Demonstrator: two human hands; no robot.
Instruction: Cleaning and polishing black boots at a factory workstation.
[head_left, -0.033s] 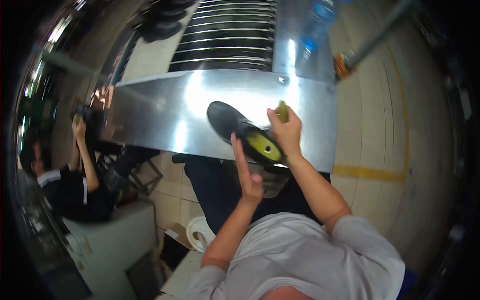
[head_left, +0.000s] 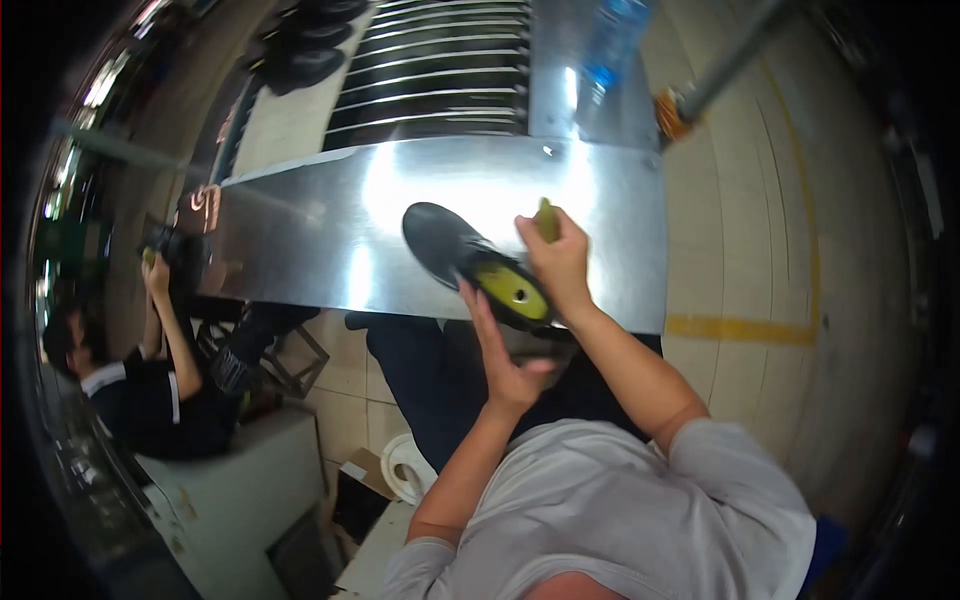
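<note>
A black shoe (head_left: 436, 240) lies on the steel tabletop, toe toward the far left, its opening facing up and showing a yellow-green insole (head_left: 505, 285) with a dark round spot. Along the shoe's near left side rests my left hand (head_left: 505, 365), open, fingers straight and thumb spread; the fingertips appear to touch the shoe. My right hand (head_left: 560, 265) is closed beside the shoe's far right side. Out of the top of that fist sticks a short olive-green handle (head_left: 547, 220); whatever is at its lower end is hidden.
Beyond the steel tabletop (head_left: 290, 240) runs a rack of metal bars (head_left: 430, 75), with black shoes (head_left: 300, 65) to its left and a clear blue bottle (head_left: 612, 50) to its right. At far left, a seated co-worker (head_left: 145, 385) handles a dark object.
The whole view has shifted slightly. My left hand has moved a little to the right relative to the shoe, its thumb spread wider. My right hand still grips the olive-green handle.
</note>
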